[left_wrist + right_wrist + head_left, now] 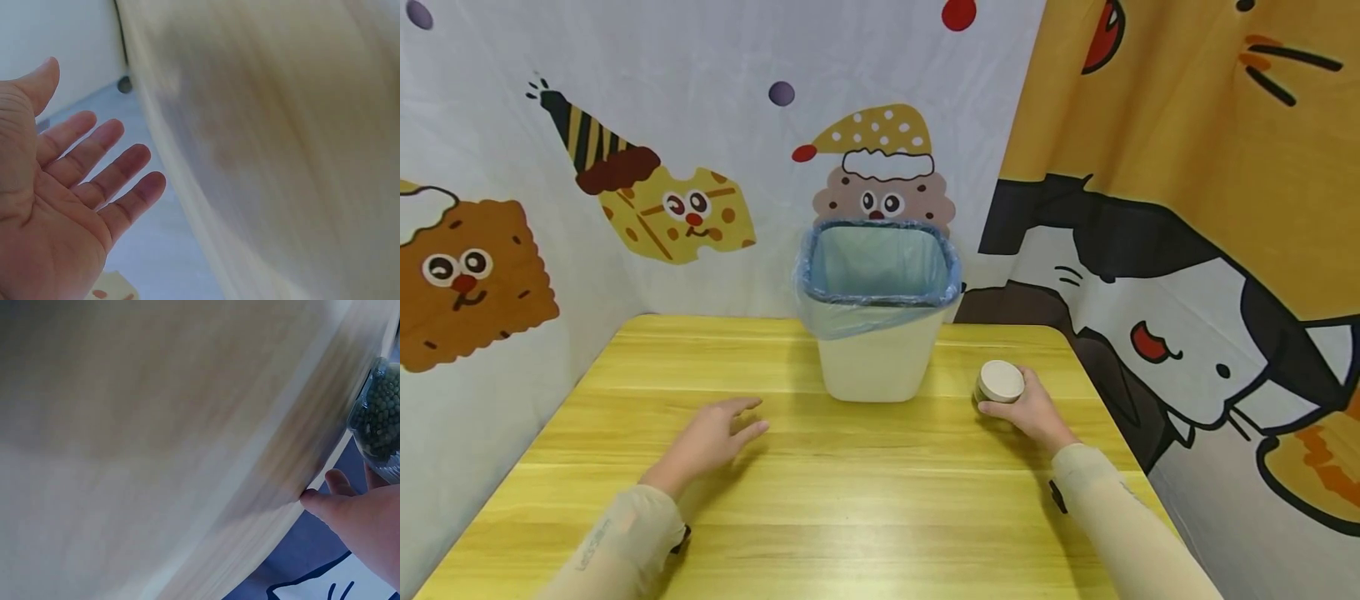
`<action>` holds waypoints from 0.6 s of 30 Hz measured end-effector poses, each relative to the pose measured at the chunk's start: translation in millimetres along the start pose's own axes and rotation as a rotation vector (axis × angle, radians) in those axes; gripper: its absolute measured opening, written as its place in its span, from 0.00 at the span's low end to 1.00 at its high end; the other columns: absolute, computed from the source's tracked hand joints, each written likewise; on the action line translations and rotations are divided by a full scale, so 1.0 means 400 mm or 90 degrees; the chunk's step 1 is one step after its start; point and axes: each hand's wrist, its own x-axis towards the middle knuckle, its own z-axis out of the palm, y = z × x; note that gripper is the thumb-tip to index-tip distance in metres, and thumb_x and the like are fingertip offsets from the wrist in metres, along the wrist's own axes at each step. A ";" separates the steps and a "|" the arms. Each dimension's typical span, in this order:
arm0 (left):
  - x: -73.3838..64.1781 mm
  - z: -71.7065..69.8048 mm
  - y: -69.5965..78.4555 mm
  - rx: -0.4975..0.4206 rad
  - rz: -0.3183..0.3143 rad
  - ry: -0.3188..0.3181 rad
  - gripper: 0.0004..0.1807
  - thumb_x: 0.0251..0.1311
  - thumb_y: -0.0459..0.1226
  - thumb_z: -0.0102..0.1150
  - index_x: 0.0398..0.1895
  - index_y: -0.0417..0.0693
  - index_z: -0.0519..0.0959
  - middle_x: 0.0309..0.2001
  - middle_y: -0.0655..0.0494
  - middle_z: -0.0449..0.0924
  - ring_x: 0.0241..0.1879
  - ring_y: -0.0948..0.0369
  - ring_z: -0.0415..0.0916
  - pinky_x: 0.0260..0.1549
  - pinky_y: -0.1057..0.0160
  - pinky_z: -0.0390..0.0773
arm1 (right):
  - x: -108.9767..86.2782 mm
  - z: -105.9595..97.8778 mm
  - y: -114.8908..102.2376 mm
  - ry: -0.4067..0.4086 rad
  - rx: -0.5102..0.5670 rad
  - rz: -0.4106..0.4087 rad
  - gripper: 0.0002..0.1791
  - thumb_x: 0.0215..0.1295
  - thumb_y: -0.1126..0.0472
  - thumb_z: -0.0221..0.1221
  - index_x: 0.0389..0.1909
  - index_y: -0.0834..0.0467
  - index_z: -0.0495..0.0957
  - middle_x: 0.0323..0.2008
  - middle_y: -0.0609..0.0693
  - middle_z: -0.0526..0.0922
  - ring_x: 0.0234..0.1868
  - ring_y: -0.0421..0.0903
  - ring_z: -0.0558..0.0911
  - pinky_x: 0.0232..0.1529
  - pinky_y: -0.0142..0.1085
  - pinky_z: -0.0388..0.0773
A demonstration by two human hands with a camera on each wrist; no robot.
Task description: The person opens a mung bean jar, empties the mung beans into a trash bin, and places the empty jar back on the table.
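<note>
Yellow wood-grain table (865,492) before a pale cartoon-print cloth (722,125), a golden cartoon curtain (1180,142) at right

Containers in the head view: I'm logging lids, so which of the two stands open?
The tall bin, lined with a blue bag. Its top is uncovered, while the small jar in the right hand has a pale lid on.

Worktop (850,517) wood-grain with a glossy sheen, bin (876,367) smooth plastic, liner (808,275) thin crinkled plastic film, jar (380,415) clear and shiny (glass or plastic unclear), lid (1002,381) matt, backdrop (700,50) printed cloth.
</note>
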 end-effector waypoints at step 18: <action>-0.019 0.036 0.063 -0.041 0.012 -0.002 0.33 0.78 0.53 0.59 0.77 0.44 0.72 0.74 0.37 0.74 0.70 0.35 0.75 0.66 0.33 0.77 | -0.034 0.013 -0.027 0.002 -0.030 -0.013 0.61 0.57 0.49 0.80 0.81 0.66 0.52 0.73 0.68 0.70 0.73 0.66 0.73 0.75 0.63 0.69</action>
